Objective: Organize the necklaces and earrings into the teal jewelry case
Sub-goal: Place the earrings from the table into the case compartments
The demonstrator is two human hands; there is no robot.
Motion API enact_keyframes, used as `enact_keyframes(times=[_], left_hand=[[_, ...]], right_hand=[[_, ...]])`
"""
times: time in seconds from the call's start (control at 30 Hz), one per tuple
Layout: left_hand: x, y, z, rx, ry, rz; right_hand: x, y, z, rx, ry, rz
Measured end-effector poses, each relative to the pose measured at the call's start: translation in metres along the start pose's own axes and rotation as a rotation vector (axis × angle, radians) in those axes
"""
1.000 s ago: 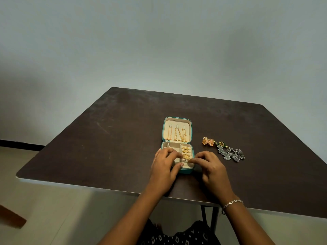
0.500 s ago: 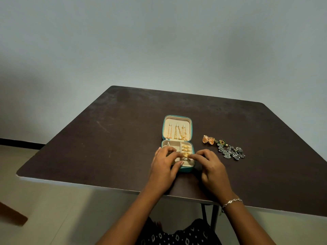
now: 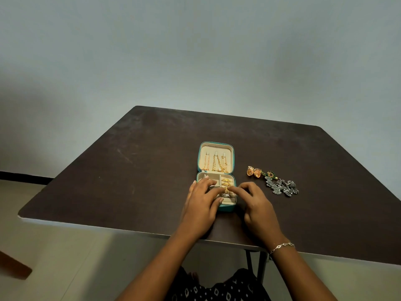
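Cloth [image 3: 217, 290], dark with a pale print, shows at the bottom edge between two bare forearms. A silver bracelet [image 3: 282, 246] sits on the right wrist, above the near edge of the dark brown counter [image 3: 130, 170]. Both hands are at the near half of the teal jewelry case [image 3: 226, 209], which lies open close to the counter's front edge.

The left hand [image 3: 202, 205] lies over the left compartments of the tray. Its fingers are stretched nearly straight and hold nothing, and the forefinger tip reaches the middle divider. The right hand [image 3: 258, 207] is curled, with thumb and forefinger tips closed on a small gold earring [image 3: 226, 190] in the right column of the tray. Farther along that column lie more gold earrings [image 3: 226, 181].

Beyond the hinge is the open lid [image 3: 216, 148], cream inside, with gold necklaces [image 3: 217, 162] running down it side by side. To the right of the case, apart from it, a heap of loose earrings [image 3: 280, 185] lies on the counter: two gold bell-shaped ones, a green one, then a silver cluster. A pale grey-blue wall [image 3: 195, 51] stands behind.
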State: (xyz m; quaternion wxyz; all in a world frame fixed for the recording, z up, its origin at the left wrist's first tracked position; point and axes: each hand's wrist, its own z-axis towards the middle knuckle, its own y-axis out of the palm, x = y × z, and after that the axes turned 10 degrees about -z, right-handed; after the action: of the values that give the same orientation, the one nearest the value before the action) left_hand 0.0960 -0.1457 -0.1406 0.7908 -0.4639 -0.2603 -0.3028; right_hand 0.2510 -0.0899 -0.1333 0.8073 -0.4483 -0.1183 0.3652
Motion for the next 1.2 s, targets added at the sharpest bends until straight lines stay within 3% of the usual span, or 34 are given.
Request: enact_keyframes(times=[0.33,0.53,0.83,1.07,1.2], left_hand=[[0.001,0.000,-0.001,0.051,0.004,-0.041],[0.005,-0.003,-0.002,0.073,0.003,-0.095],[0.003,-0.002,0.000,0.168,-0.001,-0.110],[0.009,0.007,0.000,0.330,0.204,0.023],[0.033,0.033,-0.004,0.271,0.447,0.100]], right_hand=[[0.000,-0.003,-0.003,0.028,-0.032,0.017],[0.009,-0.004,-0.005,0.014,0.090,0.120],[0.039,-0.028,-0.036,-0.085,-0.072,-0.141],[0.086,-0.038,-0.043,-0.092,0.275,-0.027],[0.106,-0.044,-0.037,-0.154,0.503,0.152]])
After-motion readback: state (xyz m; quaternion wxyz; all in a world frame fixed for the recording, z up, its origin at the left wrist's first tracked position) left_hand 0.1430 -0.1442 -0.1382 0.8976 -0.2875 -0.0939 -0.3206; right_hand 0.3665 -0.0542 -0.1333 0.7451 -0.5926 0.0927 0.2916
